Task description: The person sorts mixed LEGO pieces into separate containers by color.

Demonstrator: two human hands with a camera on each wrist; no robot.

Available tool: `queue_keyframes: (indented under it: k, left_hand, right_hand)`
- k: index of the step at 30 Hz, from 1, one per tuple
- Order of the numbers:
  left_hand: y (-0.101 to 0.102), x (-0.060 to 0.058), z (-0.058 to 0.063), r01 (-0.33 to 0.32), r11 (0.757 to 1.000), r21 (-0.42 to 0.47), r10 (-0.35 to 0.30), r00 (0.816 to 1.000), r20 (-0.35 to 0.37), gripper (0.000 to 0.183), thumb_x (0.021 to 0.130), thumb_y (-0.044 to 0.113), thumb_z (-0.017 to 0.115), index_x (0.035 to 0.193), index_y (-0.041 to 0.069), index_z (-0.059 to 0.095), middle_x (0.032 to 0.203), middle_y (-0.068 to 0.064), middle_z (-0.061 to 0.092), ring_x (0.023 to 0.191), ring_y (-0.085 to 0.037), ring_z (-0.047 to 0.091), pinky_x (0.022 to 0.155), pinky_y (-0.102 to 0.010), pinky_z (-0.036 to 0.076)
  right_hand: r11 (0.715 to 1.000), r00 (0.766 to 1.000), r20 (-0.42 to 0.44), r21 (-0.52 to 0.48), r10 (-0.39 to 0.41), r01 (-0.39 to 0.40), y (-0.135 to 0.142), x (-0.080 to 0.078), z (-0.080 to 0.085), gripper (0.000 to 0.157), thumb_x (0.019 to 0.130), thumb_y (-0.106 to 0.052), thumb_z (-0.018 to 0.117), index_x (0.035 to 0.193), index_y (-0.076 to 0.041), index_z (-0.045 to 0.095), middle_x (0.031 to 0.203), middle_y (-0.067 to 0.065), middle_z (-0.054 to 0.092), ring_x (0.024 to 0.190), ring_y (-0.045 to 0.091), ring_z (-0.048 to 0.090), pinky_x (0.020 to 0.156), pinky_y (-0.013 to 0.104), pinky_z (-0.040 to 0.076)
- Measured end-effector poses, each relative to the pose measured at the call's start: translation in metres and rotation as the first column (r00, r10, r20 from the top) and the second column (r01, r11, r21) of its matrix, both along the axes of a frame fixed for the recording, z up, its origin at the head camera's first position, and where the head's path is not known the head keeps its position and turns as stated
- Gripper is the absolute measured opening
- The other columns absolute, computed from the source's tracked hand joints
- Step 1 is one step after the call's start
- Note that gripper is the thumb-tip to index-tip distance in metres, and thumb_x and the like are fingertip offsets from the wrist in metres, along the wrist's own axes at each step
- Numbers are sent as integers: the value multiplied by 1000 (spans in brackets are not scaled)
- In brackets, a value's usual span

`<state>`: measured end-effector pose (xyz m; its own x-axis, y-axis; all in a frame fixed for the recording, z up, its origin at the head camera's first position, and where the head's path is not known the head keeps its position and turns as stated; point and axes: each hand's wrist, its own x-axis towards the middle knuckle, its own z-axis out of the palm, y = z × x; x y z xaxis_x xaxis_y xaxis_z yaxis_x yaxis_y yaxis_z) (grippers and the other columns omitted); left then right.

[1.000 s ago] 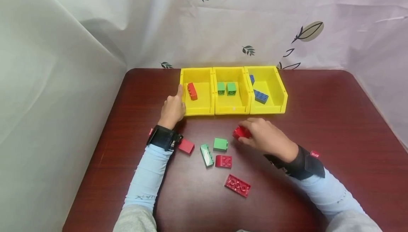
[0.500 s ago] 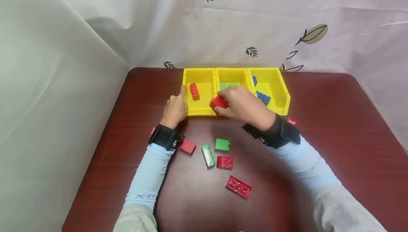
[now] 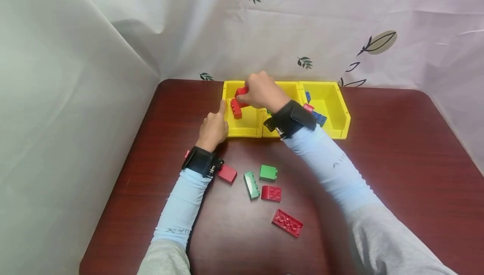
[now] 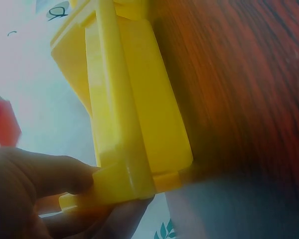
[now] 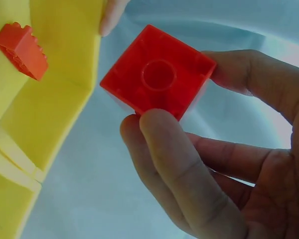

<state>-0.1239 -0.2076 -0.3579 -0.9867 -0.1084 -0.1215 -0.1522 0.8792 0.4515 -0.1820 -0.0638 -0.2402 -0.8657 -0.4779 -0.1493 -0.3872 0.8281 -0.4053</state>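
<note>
Pinching yellow bin (left) and red block (right), the hands leave middle bin partly hidden.

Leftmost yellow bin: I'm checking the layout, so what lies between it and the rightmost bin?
The middle yellow bin, partly hidden by the right hand, in the head view.

Dark red-brown table, 3 yellow bins side by side, 3 red blocks, 2 green blocks in front.

right fingers | red brick | moved from over table to above left yellow bin
</note>
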Motion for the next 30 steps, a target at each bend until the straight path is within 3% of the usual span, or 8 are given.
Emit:
queue_keyframes:
  k: [10,20,27,30]
  left_hand:
    - [3,-1,-1,11,1000,-21,-11,1000,-5,70,100,14,51,159,16,12,81,-16,54,68,-29,57,71,-35,53]
    - [2,0,-3,11,999,-30,-11,1000,-21,71,99,13,54,158,16,14,78,-15,54,68,-29,57,73,-37,55]
    - [0,1,-2,12,1000,-23,-13,1000,-27,70,99,13,53,158,16,15,78,-15,54,66,-29,57,70,-36,54]
    - [-1,1,-1,10,1000,-22,-11,998,-54,69,99,12,54,157,15,17,77,-16,54,66,-29,57,68,-36,54]
  right_hand:
    - [995,994,37,9,-99,98,-22,-35,-14,28,91,-25,69,106,-1,71,93,12,67,80,25,61,75,30,52]
    - [990,990,19,1,-138,138,-32,-51,-53,34,89,-18,71,118,-2,66,100,12,62,87,26,61,88,33,55]
    - [973,980,44,142,-192,184,-33,-53,-69,32,88,-17,70,117,-4,66,102,12,63,88,28,61,88,34,55]
    - [968,982,61,189,-179,164,-35,-53,-71,31,87,-17,71,116,-4,67,102,12,64,88,28,61,88,35,54]
